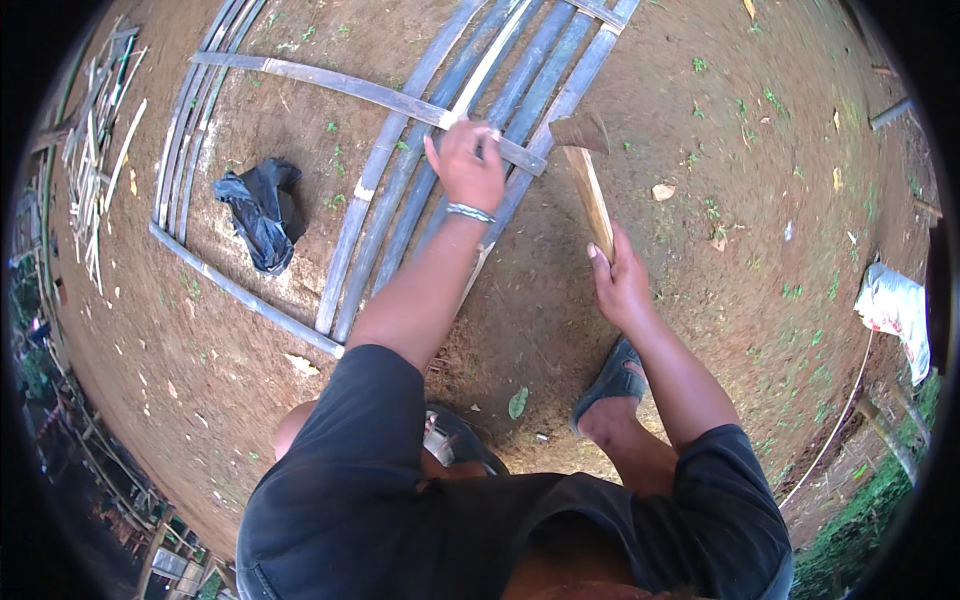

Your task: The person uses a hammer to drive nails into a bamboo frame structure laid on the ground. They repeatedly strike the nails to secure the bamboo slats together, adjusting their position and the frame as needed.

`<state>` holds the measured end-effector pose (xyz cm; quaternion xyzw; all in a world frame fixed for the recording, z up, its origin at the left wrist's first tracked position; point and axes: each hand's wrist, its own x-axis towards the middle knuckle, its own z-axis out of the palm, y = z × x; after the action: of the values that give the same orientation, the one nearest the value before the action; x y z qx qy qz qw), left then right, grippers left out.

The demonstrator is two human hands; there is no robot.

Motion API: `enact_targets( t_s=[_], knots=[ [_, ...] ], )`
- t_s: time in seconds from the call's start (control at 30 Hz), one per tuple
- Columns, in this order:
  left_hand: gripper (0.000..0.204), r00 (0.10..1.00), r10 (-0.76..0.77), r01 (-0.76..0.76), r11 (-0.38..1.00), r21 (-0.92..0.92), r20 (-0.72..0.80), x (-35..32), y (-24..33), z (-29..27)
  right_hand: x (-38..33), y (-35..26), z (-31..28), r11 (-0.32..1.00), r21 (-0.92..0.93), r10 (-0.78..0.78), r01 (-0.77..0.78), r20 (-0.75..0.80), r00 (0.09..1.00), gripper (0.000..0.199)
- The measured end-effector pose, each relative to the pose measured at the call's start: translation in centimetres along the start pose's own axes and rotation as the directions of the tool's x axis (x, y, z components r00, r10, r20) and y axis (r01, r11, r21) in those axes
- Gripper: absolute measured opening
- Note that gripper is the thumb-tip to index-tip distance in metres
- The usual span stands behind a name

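Note:
A frame of weathered bamboo slats (372, 190) lies on the ground ahead of me, with a crosspiece (340, 84) laid over the slats. My left hand (470, 168), a braided band at its wrist, is over the right part of this crosspiece. Its fingers are curled together, and anything small between them is hidden. In my right hand (622, 278) is a hatchet (588, 195), gripped low on its wooden handle. The hatchet's dark metal head points away from me, just right of the frame's outer slat.
A crumpled black plastic bag (262, 212) lies inside the frame's left part. Thin sticks (95, 150) are heaped at the far left. A white sack (895, 310) sits at the right edge. My sandalled foot (610, 400) stands on bare soil below the right hand.

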<state>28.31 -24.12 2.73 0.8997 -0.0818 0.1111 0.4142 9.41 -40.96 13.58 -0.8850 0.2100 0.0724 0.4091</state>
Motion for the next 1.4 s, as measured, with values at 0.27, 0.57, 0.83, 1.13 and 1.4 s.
enact_targets(
  t_s=[0.27,0.57,0.83,1.13,1.4],
  knots=[
    [0.012,0.899,0.35,-0.386,0.918,0.098,0.263,11.6,-3.6,1.7,-1.4,1.1,-0.9,0.992,-0.016,0.129,-0.128,0.125,0.984,0.047],
    [0.017,0.904,0.343,-0.398,0.893,0.211,0.254,10.8,-3.9,3.2,-0.1,2.9,0.9,0.925,0.185,0.278,-0.331,0.261,0.924,0.05],
    [0.02,0.873,0.341,-0.415,0.895,0.163,0.349,11.1,-3.8,2.3,4.5,0.7,2.0,0.882,0.364,0.229,-0.298,0.222,0.948,0.051],
    [0.013,0.849,0.41,-0.493,0.842,0.22,0.334,10.9,-4.2,3.3,8.8,-1.4,-1.5,0.835,0.313,0.389,-0.452,0.244,0.888,0.056],
    [0.013,0.841,0.419,-0.5,0.844,0.196,0.342,11.0,-4.0,2.8,6.6,-0.2,-2.8,0.941,0.19,0.28,-0.28,0.028,0.959,0.058]
  ],
)
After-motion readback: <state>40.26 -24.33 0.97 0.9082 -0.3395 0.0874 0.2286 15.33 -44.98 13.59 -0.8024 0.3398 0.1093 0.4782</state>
